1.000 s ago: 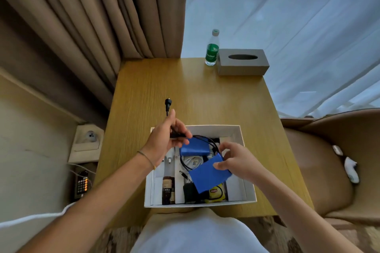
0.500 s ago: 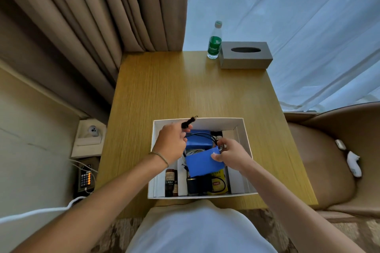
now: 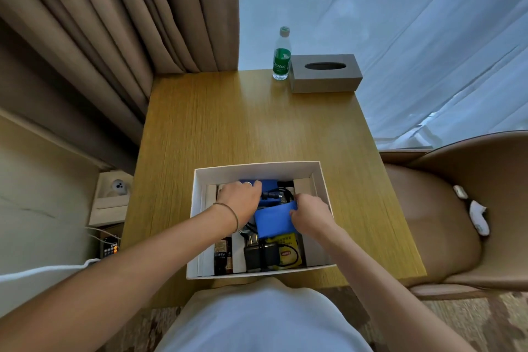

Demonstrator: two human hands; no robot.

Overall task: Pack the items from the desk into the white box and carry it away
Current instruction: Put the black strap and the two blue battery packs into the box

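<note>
Far left of the white box [image 3: 197, 203], a wall socket [image 3: 117, 186] sits low beside the surface [image 3: 228, 123], with a small remote [image 3: 110, 247] and a white cable [image 3: 43, 271] below it, and beige curtains [image 3: 114, 23] hang behind. Now the box itself, open at the near edge of the surface: the left hand [image 3: 240, 200] is down inside its far-left part, fingers curled over a black cable plug [image 3: 271, 196] that lies on a blue pack [image 3: 268, 184]; whether that grip actually closes on the plug, I cannot tell. Near the box's front wall stands a small dark bottle [image 3: 223, 256], then a black charger [image 3: 257, 254] and a yellow tea packet [image 3: 287, 251] side by side. At the box's centre, a second blue pack [image 3: 273, 221] sits tilted over the other contents, and the right hand [image 3: 310, 214] pinches its right edge, thumb on top. Well beyond the box, at the far edge of the surface, a green-labelled water bottle [image 3: 282, 56] stands upright, just beside a grey tissue box [image 3: 325, 74]. Right of the box, off the surface, a tan chair [image 3: 457, 208] holds something small and white [image 3: 478, 217] on its seat.
</note>
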